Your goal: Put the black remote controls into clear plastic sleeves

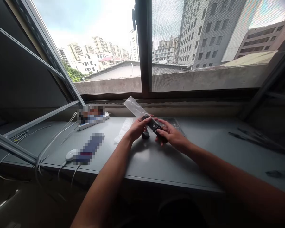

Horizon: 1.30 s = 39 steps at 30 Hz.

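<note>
Both my hands hold a black remote control (154, 126) that is partly inside a clear plastic bag (135, 106). The bag's loose end sticks up toward the window. My left hand (139, 126) is closed around the bagged upper part, thumb on top. My right hand (169, 133) grips the lower end, with its thumb on the buttons. Below my left hand, another black remote control (145, 134) lies on the table. A stack of clear plastic bags (123, 129) is to the left, and a dark bagged item (173, 123) lies behind my right hand.
The grey table (142, 164) runs along under a window. At its left are a white power strip (93, 122), a white round charger (71, 154), a blurred-out item (89, 148) and white cables. Dark bagged items (251, 139) lie at the right. A metal frame (59, 76) stands at the left.
</note>
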Motion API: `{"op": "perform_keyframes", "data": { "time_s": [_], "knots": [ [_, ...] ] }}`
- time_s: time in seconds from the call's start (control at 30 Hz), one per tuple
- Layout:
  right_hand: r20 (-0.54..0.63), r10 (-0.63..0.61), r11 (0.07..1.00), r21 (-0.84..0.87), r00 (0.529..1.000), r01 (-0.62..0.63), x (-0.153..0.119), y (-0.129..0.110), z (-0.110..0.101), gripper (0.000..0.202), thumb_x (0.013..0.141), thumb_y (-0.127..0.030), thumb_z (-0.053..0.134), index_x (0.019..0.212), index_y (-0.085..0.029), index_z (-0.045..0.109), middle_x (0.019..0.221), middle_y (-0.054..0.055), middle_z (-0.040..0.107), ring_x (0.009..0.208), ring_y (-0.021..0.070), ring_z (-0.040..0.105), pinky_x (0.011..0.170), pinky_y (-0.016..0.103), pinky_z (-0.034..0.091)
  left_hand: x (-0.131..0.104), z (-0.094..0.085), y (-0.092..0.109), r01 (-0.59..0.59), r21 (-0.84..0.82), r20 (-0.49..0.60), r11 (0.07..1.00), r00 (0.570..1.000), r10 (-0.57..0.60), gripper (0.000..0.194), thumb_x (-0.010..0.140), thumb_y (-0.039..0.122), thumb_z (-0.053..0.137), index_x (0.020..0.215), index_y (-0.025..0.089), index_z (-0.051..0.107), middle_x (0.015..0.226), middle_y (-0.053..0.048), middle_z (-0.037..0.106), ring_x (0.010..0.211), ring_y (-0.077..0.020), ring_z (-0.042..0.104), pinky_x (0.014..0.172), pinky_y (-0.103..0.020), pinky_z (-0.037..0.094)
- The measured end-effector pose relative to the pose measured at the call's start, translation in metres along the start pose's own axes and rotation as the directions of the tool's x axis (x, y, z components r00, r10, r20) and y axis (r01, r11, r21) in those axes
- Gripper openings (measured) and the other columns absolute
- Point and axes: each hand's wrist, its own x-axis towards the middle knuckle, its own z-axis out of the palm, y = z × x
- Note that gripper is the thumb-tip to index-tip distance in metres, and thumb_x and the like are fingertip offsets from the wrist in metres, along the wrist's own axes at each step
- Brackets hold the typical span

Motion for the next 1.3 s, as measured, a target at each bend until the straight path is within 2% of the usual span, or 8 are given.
{"op": "perform_keyframes", "data": {
  "time_s": [0.13,0.23,0.3,0.43,0.8,1.0,1.13,1.3],
  "knots": [
    [0.039,0.071,0.996,0.045,0.997,-0.072,0.000,0.001,0.000,0.054,0.104,-0.029,0.071,0.153,-0.019,0.052,0.115,0.012,0.075,0.084,0.0241,0.081,0.056,0.030,0.066,0.004,-0.002,0.003,-0.077,-0.098,-0.104,0.992,0.992,0.067,0.040,0.088,0.037,0.089,0.118,0.013,0.078,0.126,-0.019,0.081,0.080,-0.0150,0.073,0.046,-0.019,0.035],
    [0.165,0.125,0.991,0.033,0.978,-0.132,0.000,0.003,-0.001,0.029,0.104,-0.034,0.072,0.126,-0.016,0.067,0.109,0.012,0.077,0.079,0.0217,0.080,0.053,0.027,0.064,0.007,-0.004,0.007,-0.136,-0.164,-0.208,0.977,0.973,0.100,0.034,0.092,0.032,0.085,0.118,0.013,0.075,0.126,-0.018,0.081,0.093,-0.0193,0.078,0.054,-0.019,0.046],
    [0.215,0.150,0.987,0.026,0.965,-0.159,0.000,0.005,-0.002,0.027,0.102,-0.038,0.076,0.117,-0.017,0.069,0.100,0.009,0.078,0.072,0.0197,0.079,0.050,0.025,0.062,0.007,-0.004,0.009,-0.146,-0.184,-0.242,0.972,0.965,0.099,0.033,0.093,0.030,0.084,0.120,0.014,0.074,0.125,-0.017,0.081,0.098,-0.0209,0.079,0.062,-0.021,0.053],
    [0.244,0.178,0.983,0.008,0.953,-0.185,0.002,0.011,-0.003,0.034,0.099,-0.046,0.081,0.112,-0.018,0.068,0.081,0.005,0.076,0.061,0.0170,0.074,0.046,0.023,0.059,0.006,-0.001,0.008,-0.118,-0.164,-0.188,0.979,0.978,0.086,0.038,0.092,0.033,0.086,0.124,0.015,0.073,0.125,-0.017,0.080,0.095,-0.0218,0.080,0.060,-0.022,0.053],
    [0.174,0.089,0.993,0.059,0.981,-0.100,0.002,0.010,-0.001,0.039,0.099,-0.052,0.080,0.107,-0.016,0.070,0.086,0.006,0.077,0.068,0.0186,0.078,0.056,0.027,0.065,-0.009,0.006,0.009,0.081,0.081,0.007,0.993,0.997,-0.082,0.059,0.083,0.043,0.096,0.131,0.018,0.072,0.124,-0.017,0.082,0.108,-0.0284,0.080,0.074,-0.027,0.055],
    [0.179,0.110,0.991,0.053,0.978,-0.122,0.002,0.010,-0.001,0.036,0.100,-0.049,0.080,0.108,-0.016,0.070,0.086,0.007,0.077,0.069,0.0190,0.078,0.057,0.027,0.066,0.001,0.003,0.009,-0.023,-0.051,-0.014,0.998,1.000,0.022,0.055,0.092,0.054,0.082,0.130,0.016,0.073,0.136,-0.021,0.077,0.119,-0.0331,0.077,0.049,-0.022,0.042],
    [0.201,0.152,0.985,0.046,0.968,-0.164,0.001,0.010,0.001,0.027,0.103,-0.042,0.078,0.109,-0.016,0.070,0.085,0.007,0.077,0.069,0.0198,0.079,0.058,0.028,0.067,0.004,0.000,0.010,-0.089,-0.148,-0.087,0.985,0.993,0.076,0.042,0.097,0.048,0.079,0.126,0.019,0.074,0.147,-0.018,0.072,0.127,-0.0344,0.073,0.045,-0.020,0.040],
    [0.165,0.154,0.980,0.096,0.974,-0.172,0.002,0.013,0.002,0.022,0.103,-0.035,0.077,0.113,-0.016,0.070,0.087,0.008,0.079,0.073,0.0206,0.081,0.062,0.029,0.070,0.001,0.002,0.004,-0.029,-0.144,-0.088,0.989,0.996,0.017,0.042,0.095,0.043,0.084,0.125,0.017,0.072,0.133,-0.021,0.078,0.104,-0.0281,0.080,0.044,-0.020,0.035]
  ]
}}
